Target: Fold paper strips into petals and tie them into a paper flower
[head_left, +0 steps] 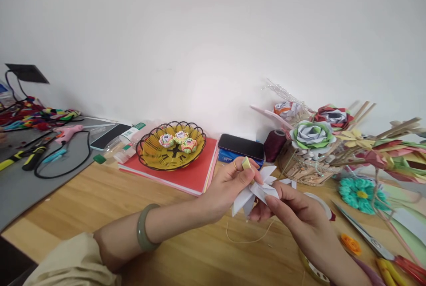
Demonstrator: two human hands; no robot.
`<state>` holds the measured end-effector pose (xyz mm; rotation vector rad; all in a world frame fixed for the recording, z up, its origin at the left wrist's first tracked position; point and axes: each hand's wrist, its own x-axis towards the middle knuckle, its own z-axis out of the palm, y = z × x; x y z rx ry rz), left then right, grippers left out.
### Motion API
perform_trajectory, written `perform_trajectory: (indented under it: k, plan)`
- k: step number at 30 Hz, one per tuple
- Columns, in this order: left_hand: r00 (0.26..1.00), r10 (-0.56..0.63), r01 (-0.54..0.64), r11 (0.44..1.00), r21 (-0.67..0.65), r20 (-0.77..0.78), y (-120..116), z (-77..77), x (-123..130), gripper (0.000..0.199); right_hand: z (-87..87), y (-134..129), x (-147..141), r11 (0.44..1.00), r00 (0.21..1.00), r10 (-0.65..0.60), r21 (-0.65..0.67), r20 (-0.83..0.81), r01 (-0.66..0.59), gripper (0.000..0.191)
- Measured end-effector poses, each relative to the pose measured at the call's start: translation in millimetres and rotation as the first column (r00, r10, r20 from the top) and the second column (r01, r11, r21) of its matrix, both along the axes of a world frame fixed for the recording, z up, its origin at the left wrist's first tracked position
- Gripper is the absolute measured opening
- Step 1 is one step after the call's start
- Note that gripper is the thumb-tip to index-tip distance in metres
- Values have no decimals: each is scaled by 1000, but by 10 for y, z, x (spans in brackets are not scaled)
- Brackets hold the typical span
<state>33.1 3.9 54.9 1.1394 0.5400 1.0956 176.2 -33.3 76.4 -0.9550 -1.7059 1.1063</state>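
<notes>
On the wooden table (186, 232), the yellow basket (173, 161) sits on red paper (199, 161). The white folded-paper flower (258, 192) hangs between both hands, right of that basket: the left hand (238, 179) pinches a small yellowish piece (247, 166) over it, the right hand (289, 206) pinches its petals.

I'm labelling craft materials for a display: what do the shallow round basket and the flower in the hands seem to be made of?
The basket looks like woven plastic or dyed cane, slightly glossy; its yellow strands and dark looped rim show the weave, but not which. The flower looks like smooth, matte white paper: its petals are thin, flat and pointed, with crisp edges.
</notes>
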Motion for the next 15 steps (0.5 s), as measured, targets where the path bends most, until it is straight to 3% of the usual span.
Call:
perform_trajectory:
  k: [8, 12, 15]
  plan:
    - [995, -51, 55, 997, -46, 88, 12, 14, 18, 34, -17, 8, 7, 999, 999, -20, 32, 33, 19, 29]
    - [997, 9, -12, 999, 50, 73, 41, 8, 2, 31, -38, -7, 36, 988, 982, -125, 104, 140, 111, 27]
    - [996, 86, -88, 980, 177, 21, 75, 5, -24, 30, -75, -16, 57, 959, 966, -250, 157, 60, 238, 13]
